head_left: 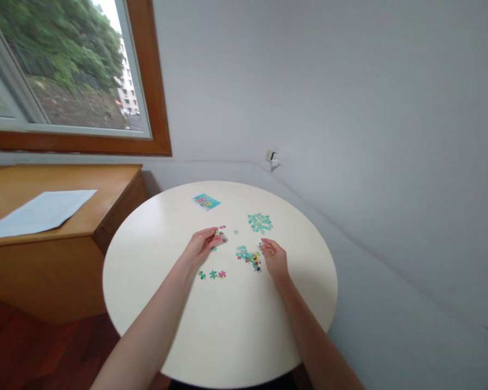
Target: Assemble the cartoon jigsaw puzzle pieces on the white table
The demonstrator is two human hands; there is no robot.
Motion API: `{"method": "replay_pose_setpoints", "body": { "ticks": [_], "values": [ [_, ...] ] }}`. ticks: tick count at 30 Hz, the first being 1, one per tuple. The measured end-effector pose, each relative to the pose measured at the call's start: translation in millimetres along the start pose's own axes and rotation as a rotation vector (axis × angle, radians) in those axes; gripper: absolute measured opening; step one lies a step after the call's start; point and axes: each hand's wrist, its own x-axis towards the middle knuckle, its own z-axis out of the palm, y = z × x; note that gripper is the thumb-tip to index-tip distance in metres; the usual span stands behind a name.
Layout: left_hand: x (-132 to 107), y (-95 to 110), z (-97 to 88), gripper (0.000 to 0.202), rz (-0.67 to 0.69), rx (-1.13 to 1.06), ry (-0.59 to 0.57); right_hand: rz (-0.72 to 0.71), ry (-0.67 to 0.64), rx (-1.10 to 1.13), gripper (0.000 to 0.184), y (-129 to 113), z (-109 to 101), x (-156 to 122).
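Note:
On the round cream table (228, 325) lie colourful jigsaw pieces. My left hand (202, 245) rests on the table with its fingers pinched on a small puzzle piece (218, 233). My right hand (274, 259) lies beside a joined cluster of pieces (248, 257), fingers curled near a small piece at its fingertips. A teal cluster (259, 222) sits further back. Three loose pieces (212, 274) lie below my left hand. A small picture card (206, 201) is at the table's far side.
A wooden desk (65, 227) with a white sheet of paper (36, 212) stands to the left under a window (65, 70). Grey walls meet in a corner behind the table, with a wall socket (272, 157). Red wooden floor shows at lower left.

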Motion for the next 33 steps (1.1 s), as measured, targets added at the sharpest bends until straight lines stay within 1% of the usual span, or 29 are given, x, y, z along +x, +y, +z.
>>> {"method": "replay_pose_setpoints", "body": {
  "ticks": [3,7,13,18,20,24,29,33],
  "values": [
    [4.8,-0.9,-6.3,0.010,0.048,0.034,0.027,0.015,-0.003,-0.007,0.039,-0.9,-0.9,0.1],
    [6.3,-3.3,-10.4,0.011,0.083,0.078,0.021,0.024,-0.019,-0.015,0.038,-1.7,-2.1,0.2],
    [5.8,-5.9,-11.8,0.013,0.113,0.108,-0.007,-0.018,-0.075,-0.014,0.034,-2.1,-1.3,-0.8],
    [3.8,-8.0,-10.4,0.017,0.119,0.155,0.000,-0.029,-0.076,-0.033,0.032,-0.6,-0.4,-0.2],
    [2.3,-9.0,-8.5,0.017,0.139,0.237,0.008,-0.030,-0.067,-0.043,0.032,-0.3,0.0,-0.2],
    [-0.9,-13.3,-3.6,0.015,0.230,0.495,0.031,-0.037,-0.049,-0.081,0.032,-0.6,0.4,-1.0],
    [-3.2,-19.6,1.1,0.012,0.361,0.787,-0.034,-0.059,-0.048,-0.118,0.031,-0.5,-0.7,-2.2],
    [-4.9,-21.6,4.0,0.012,0.393,0.958,-0.071,-0.084,-0.044,-0.146,0.029,-1.0,-0.7,-3.3]
  ]
}}
